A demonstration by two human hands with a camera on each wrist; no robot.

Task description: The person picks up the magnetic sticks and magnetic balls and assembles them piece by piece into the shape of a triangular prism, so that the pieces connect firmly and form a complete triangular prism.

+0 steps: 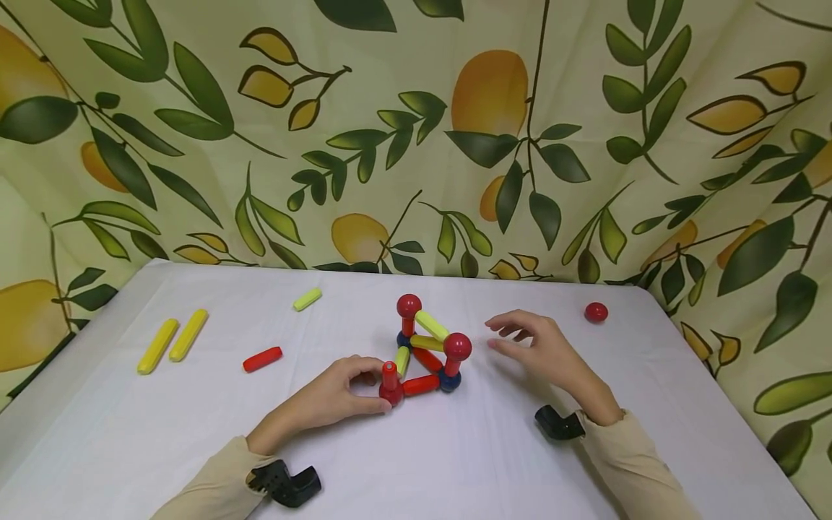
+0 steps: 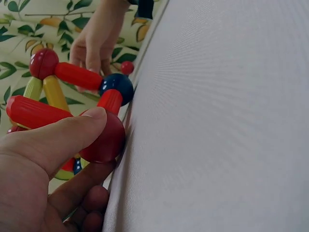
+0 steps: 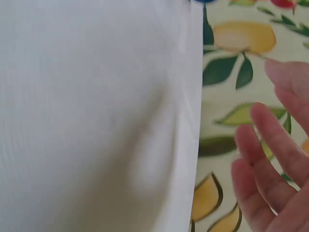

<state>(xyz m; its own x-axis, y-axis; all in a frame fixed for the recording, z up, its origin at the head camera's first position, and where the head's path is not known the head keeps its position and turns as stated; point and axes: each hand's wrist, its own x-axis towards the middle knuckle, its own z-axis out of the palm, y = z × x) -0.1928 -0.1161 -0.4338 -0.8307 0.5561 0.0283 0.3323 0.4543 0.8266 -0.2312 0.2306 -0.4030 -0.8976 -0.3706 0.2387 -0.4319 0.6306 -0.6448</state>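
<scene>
A frame of coloured rods and balls (image 1: 425,384) stands mid-table, with red, yellow and light green rods joining red and dark blue balls. Two red balls top upright red rods, one at the back and one at the right (image 1: 458,347). At the front left corner my left hand (image 1: 338,390) pinches the low red ball (image 2: 107,140) between thumb and fingers. A red rod (image 1: 389,374) rises from that ball with its top end bare. My right hand (image 1: 536,339) hovers right of the frame, fingers loosely bent and holding nothing; the right wrist view shows its fingers (image 3: 270,164) spread apart.
Two long yellow rods (image 1: 172,345) lie at the left of the white-covered table (image 1: 494,462). A red rod (image 1: 263,359) and a short light green rod (image 1: 308,299) lie nearer the frame. One loose red ball (image 1: 596,312) sits at the back right. A patterned curtain (image 1: 416,144) hangs behind.
</scene>
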